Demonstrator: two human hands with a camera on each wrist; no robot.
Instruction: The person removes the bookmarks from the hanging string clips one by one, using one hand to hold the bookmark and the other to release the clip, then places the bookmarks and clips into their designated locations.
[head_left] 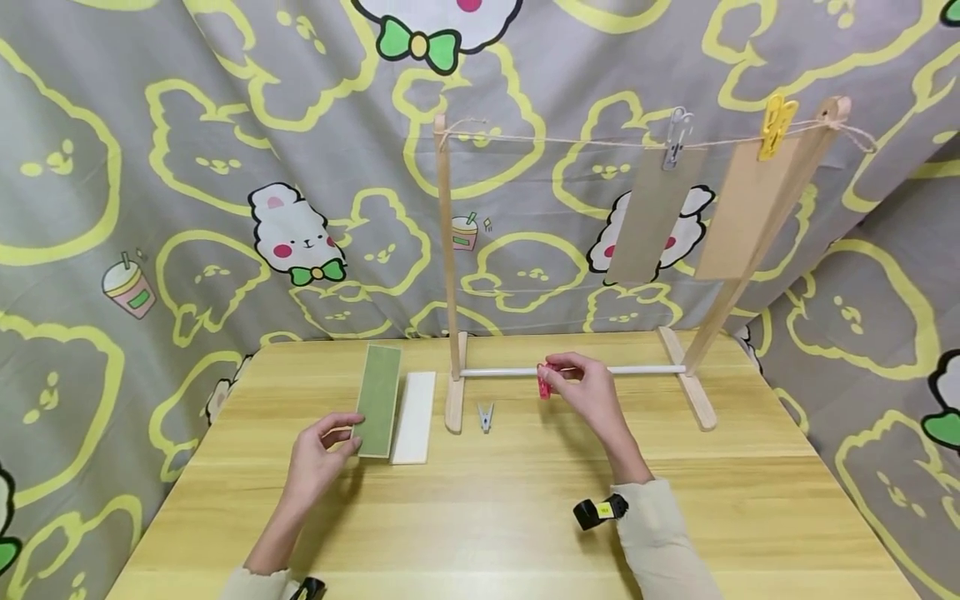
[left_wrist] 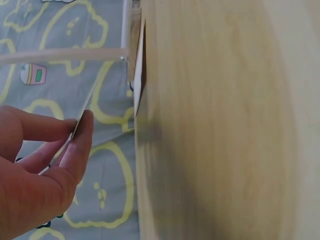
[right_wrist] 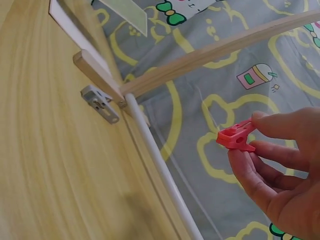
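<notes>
My left hand [head_left: 318, 462] pinches a green rectangular card [head_left: 378, 400] by its left edge. In the left wrist view the card shows edge-on between thumb and fingers, above the table. A white card [head_left: 414, 418] lies on the wood just right of it. My right hand [head_left: 592, 392] holds a pink clothespin [right_wrist: 236, 136] between thumb and fingers, near the rack's white crossbar [head_left: 495, 372]. On the table between the hands lies a grey clothespin [head_left: 486, 418]. The wooden rack [head_left: 446, 250] carries a string line [head_left: 555, 139] at the top.
Toward the right of the string, a grey clothespin [head_left: 677, 140] holds a grey-brown card [head_left: 655, 217], and a yellow clothespin [head_left: 776, 125] holds a tan card [head_left: 745, 208]. The rack's right post [head_left: 765, 233] stands beside them. A patterned curtain [head_left: 202, 150] hangs behind the table [head_left: 480, 533].
</notes>
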